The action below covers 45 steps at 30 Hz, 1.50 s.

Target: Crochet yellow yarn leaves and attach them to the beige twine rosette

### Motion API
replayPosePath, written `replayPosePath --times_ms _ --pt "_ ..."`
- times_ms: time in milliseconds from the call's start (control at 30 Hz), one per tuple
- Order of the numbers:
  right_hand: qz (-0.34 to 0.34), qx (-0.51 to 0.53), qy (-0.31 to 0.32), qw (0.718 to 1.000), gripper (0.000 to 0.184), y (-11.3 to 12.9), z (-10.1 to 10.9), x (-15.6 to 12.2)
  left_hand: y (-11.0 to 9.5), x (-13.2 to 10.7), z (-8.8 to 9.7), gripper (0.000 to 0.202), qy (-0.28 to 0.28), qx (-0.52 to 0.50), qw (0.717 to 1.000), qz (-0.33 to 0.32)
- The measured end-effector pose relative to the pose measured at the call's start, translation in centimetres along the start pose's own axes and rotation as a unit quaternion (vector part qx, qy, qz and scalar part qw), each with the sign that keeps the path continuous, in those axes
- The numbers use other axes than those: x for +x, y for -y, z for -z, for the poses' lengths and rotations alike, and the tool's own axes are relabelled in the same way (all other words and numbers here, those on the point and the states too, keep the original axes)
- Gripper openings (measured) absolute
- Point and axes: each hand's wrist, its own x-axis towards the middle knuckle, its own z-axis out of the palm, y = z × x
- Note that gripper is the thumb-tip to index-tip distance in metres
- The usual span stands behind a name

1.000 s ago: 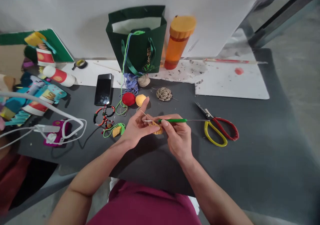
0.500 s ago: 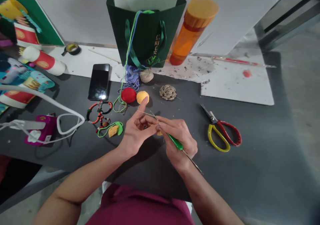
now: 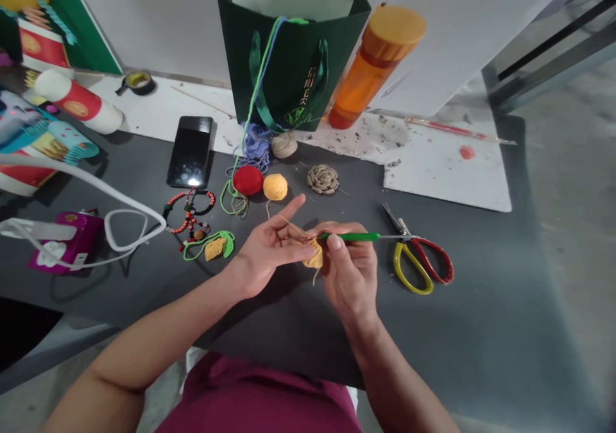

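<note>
My left hand (image 3: 267, 250) pinches a small yellow crochet piece (image 3: 315, 254) and keeps its index finger raised, with a strand of yellow yarn (image 3: 287, 222) running over it. My right hand (image 3: 349, 269) grips a green-handled crochet hook (image 3: 353, 236), which lies level and points left into the piece. Both hands hover just above the dark table mat (image 3: 481, 305). The yarn leads back to a yellow yarn ball (image 3: 274, 186) beside a red yarn ball (image 3: 248, 180).
Yellow-and-red scissors (image 3: 418, 263) lie right of my hands. Behind stand a green paper bag (image 3: 293, 54) and an orange bottle (image 3: 373, 64). A phone (image 3: 190, 152), bead bracelets (image 3: 190, 208), a beige crochet flower (image 3: 323, 178), white cable (image 3: 115, 218) and paper cups (image 3: 72, 102) lie to the left.
The hook swung from pointing down-right at my wrist back to level, handle toward the scissors. The yellow piece now shows more between my hands. The camera shifted slightly.
</note>
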Motion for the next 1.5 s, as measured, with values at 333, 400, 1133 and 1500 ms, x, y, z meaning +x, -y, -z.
replayPosePath --times_ms 333,400,1133,1500 --pt "0.128 -0.127 -0.036 0.983 0.015 -0.2 -0.1 -0.9 0.8 -0.4 -0.1 0.087 -0.006 0.028 0.998 -0.048" --pt "0.058 -0.036 -0.040 0.997 0.002 -0.1 -0.4 -0.6 0.5 -0.4 -0.1 0.086 0.001 0.025 0.999 -0.035" --pt "-0.013 -0.025 0.030 0.999 0.013 2.1 2.2 1.0 -0.8 -0.4 -0.2 0.073 0.003 0.085 0.994 -0.066" --pt "-0.007 -0.086 0.019 0.996 0.017 2.3 2.6 0.7 -0.7 -0.4 0.0 0.065 0.005 0.086 0.994 -0.068"
